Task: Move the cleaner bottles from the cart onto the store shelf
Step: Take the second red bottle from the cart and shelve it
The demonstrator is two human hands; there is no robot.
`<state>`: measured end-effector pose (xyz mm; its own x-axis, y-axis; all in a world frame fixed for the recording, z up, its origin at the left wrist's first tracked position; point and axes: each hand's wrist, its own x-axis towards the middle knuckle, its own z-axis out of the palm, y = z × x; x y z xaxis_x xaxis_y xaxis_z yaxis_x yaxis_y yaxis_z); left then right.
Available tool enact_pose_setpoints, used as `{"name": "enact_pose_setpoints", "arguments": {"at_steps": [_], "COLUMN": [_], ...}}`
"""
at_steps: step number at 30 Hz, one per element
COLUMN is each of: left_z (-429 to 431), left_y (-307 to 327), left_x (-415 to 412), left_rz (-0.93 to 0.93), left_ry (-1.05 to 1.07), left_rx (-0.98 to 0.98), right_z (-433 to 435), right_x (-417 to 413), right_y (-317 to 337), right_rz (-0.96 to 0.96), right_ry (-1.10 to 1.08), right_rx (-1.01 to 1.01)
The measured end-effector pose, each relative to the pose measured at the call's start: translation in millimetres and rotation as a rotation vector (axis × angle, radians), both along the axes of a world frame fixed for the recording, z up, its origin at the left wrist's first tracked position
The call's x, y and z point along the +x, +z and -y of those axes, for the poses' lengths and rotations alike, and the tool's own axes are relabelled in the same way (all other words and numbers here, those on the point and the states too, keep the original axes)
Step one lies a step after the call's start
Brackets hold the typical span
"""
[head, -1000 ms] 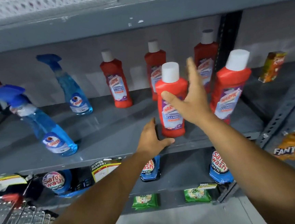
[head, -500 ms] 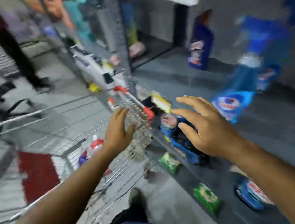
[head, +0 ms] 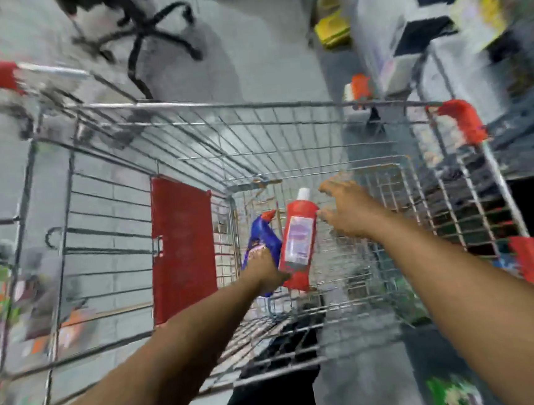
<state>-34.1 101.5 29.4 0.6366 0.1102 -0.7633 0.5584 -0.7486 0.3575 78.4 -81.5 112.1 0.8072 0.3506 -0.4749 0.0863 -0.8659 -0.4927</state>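
Risk: red bottle (head: 296, 241) slipping, held low by left hand (head: 265, 272), grip prob. closed; right hand (head: 347, 211) fingers spread beside cap; blue bottle (head: 260, 238) may snag.

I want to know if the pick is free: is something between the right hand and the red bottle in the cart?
Nothing visible. The right hand is open beside the red bottle, its fingers at the bottle's shoulder. The left hand is at the base, by the blue bottle.
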Motion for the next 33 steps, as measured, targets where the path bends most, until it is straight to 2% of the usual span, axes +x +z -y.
{"name": "enact_pose_setpoints", "arguments": {"at_steps": [3,5,8,12,17,22,28,33], "left_z": [17.3,26.2,33.2,37.7,34.6,34.2,44.4,54.6], "left_y": [-21.9,-40.3,-62.0,-83.3,-93.8,-71.6,-5.0,73.6], "left_x": [-4.6,-8.3,-11.0,-2.5,-12.6,-7.4,19.8,14.3], "left_rz": [-0.08,-0.043,-0.093,-0.216,-0.138,0.038,0.294,0.514], "left_ry": [0.019,0.025,0.105,0.233,0.322,0.239,0.067,-0.039], "left_rx": [-0.026,-0.002,0.034,0.006,-0.089,-0.141,-0.16,-0.183], "right_z": [-26.5,-39.4,-55.9,-64.7,-58.3,-26.4,11.6,46.3], "right_x": [27.8,41.9,52.0,50.6,46.4,49.8,62.0,32.4], "right_y": [-58.5,-91.3,-128.4,-161.7,-177.2,-147.5,-58.7,47.9], "right_rz": [-0.144,-0.222,-0.286,-0.283,-0.338,-0.349,-0.146,0.064], "right_ry": [-0.079,-0.194,-0.301,-0.316,-0.365,-0.57,-0.646,-0.673], "right_rx": [-0.048,-0.075,-0.021,-0.034,-0.004,0.161,0.26,0.408]}}
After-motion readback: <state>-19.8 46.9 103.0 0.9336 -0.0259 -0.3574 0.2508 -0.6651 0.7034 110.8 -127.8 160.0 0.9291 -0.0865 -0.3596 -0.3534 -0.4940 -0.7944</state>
